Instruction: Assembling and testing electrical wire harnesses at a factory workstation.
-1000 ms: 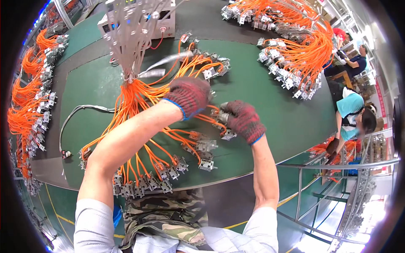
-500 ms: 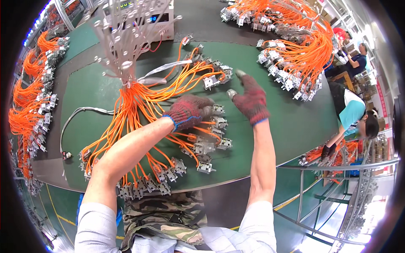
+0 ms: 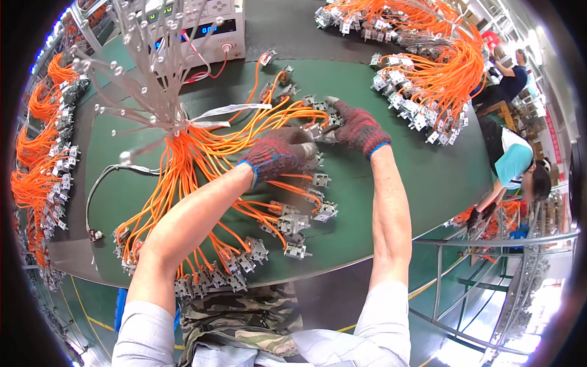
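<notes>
Orange cables fan across the green desk, probably spread so that their metal ends lie within your reach. Your right hand holds thumb and index finger apart around some upper ends; whether they pinch one, I cannot tell. Your left hand curls just beside, its fingers too blurred to show a grip.

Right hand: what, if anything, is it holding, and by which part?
The right hand is at the outer end of a metal connector; whether it's held cannot be told.
</notes>
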Tool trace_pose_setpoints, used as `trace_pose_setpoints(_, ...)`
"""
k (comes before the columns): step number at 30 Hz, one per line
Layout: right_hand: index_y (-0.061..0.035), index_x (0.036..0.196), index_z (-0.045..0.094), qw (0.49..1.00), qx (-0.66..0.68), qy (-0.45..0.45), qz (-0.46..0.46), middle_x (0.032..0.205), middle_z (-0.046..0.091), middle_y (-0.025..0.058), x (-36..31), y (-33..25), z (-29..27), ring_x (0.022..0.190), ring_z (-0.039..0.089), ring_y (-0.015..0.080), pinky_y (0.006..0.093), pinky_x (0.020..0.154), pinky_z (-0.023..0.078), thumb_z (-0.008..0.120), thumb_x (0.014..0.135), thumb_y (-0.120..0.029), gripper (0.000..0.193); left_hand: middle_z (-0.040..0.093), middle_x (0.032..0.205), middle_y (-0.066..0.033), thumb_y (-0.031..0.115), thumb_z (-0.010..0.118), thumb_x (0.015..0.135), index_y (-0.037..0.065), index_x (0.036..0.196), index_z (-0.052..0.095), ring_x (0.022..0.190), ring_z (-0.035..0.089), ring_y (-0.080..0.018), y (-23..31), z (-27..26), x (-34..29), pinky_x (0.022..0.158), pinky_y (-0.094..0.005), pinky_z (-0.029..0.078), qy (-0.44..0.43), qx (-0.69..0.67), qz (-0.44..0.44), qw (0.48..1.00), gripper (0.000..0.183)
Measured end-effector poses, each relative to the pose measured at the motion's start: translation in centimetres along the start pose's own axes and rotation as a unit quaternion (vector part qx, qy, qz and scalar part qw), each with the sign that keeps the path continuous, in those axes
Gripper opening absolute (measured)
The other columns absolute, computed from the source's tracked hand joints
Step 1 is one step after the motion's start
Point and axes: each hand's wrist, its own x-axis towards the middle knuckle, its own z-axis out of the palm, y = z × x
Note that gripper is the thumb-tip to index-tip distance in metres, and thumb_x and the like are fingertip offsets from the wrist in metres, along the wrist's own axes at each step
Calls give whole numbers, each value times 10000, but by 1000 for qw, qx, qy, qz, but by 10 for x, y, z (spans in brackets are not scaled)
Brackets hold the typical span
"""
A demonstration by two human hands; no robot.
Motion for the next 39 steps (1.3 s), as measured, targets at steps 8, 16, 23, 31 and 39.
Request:
trace_pose_setpoints(8, -124, 1571, 487, 947, -125, 262, -134, 1392, 673, 223, -22, 39, 50, 1313, 638, 361, 422, 1100, 514, 809, 855, -185, 788, 713, 1362, -93, 265, 718, 1019, 64, 1296, 752, 1258, 654, -208, -29, 21, -1, 1111, -358, 489, -71, -128, 35, 989, 344)
trace_pose_setpoints(16, -96, 1591, 416, 951, 203, 230, 22, 1113, 748, 183, -77, 4, 91, 1027, 729, 363, 477, 891, 576, 854, 838, -287, 892, 751, 1299, -106, 333, 672, 1031, 103, 1322, 748, 1185, 694, -238, -33, 20, -6, 1069, -389, 514, -79, -72, 112, 988, 378)
trace_pose_setpoints(23, -94, 1581, 420, 952, 211, 219, 14, 1119, 745, 181, -74, 6, 93, 995, 732, 364, 458, 862, 584, 840, 857, -282, 858, 763, 1194, -167, 356, 691, 1015, 75, 1238, 764, 1126, 721, -299, -32, 28, -16, 1009, -405, 537, -27, -5, 87, 996, 365)
trace_pose_setpoints(31, -68, 1440, 580, 970, -97, 165, -147, 1117, 743, 191, -89, 10, 56, 1018, 735, 370, 462, 880, 590, 730, 935, -240, 554, 719, 985, -175, 336, 777, 927, 111, 1201, 713, 917, 683, -447, -9, 5, -23, 838, -537, 556, 213, 256, 284, 899, 361)
trace_pose_setpoints(39, -56, 1546, 523, 964, 192, 186, -12, 1279, 729, 214, 0, 0, -14, 1177, 713, 346, 448, 1039, 545, 815, 897, -339, 766, 723, 1177, -315, 480, 692, 957, 29, 1378, 607, 1114, 686, -505, -44, -33, 50, 958, -547, 521, 235, 67, -34, 969, 624)
